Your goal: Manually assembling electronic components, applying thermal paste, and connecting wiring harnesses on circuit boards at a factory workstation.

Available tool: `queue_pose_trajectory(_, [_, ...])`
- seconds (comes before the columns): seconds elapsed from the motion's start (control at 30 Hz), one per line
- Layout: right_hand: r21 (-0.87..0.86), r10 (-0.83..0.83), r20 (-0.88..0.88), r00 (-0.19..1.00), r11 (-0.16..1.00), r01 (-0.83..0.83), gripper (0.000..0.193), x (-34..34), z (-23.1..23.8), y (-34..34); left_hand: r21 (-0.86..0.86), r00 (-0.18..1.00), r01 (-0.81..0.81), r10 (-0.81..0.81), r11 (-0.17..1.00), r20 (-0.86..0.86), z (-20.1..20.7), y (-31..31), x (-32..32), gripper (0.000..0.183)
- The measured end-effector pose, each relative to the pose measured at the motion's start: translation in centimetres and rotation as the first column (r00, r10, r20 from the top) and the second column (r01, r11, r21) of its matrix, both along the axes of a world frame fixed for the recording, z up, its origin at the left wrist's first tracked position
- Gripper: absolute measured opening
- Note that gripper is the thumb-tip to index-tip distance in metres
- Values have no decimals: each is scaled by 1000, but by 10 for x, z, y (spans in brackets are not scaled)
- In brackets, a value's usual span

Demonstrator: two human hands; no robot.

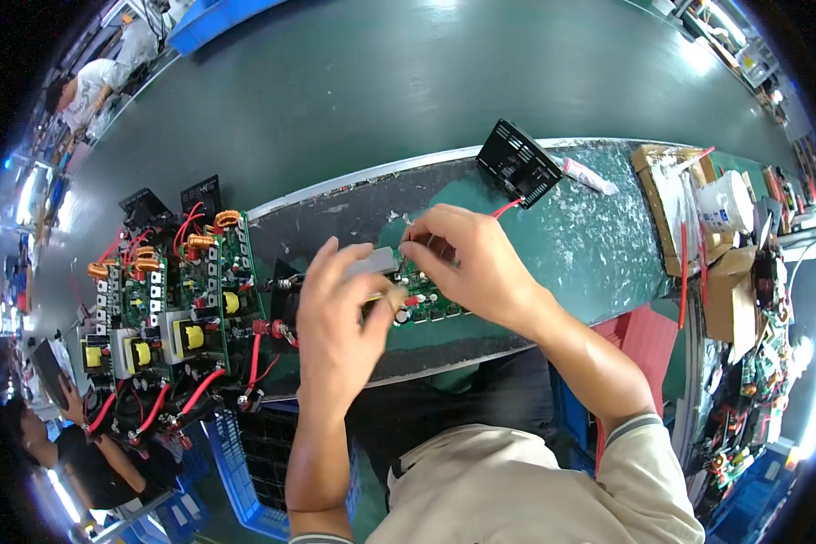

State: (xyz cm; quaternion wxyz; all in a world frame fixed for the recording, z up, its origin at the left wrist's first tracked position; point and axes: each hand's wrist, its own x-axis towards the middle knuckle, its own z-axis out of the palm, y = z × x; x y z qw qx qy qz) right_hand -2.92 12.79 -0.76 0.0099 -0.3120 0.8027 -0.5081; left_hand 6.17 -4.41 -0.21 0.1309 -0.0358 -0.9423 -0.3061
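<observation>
Head view: hands (476, 258) at circuit board (423, 306), blue-marked white tub (727, 201).

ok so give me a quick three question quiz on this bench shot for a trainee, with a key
1. True or false: the tube lies to the right of the black vented panel.

2. Multiple choice: what shows between the left hand and the right hand?
A. the tube
B. a green board
C. a cardboard box

3. Fill in: the crate near the lower edge, left of centre, is coloured ____.

Key: 1. True. 2. B. 3. Blue.
</observation>
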Motion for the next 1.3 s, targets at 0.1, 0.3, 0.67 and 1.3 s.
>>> queue_pose_trajectory(0.1, [-47,-36,96,995,998,40,13,6,12,7,210,998,-25,37,977,-58,11,11,-18,33])
queue_pose_trajectory(0.3, [-61,-57,53,997,996,61,15,18,12,22,326,990,143,-138,934,-39,5,16,-37,33])
queue_pose_trajectory(0.67, [-107,-191,410,892,961,255,16,26,10,34,592,948,123,-272,796,168,0,30,-44,23])
queue_pose_trajectory(1.3, [599,-317,-149,937,725,340,50,-142,21,95,364,983,185,-177,913,-56,0,29,-60,18])
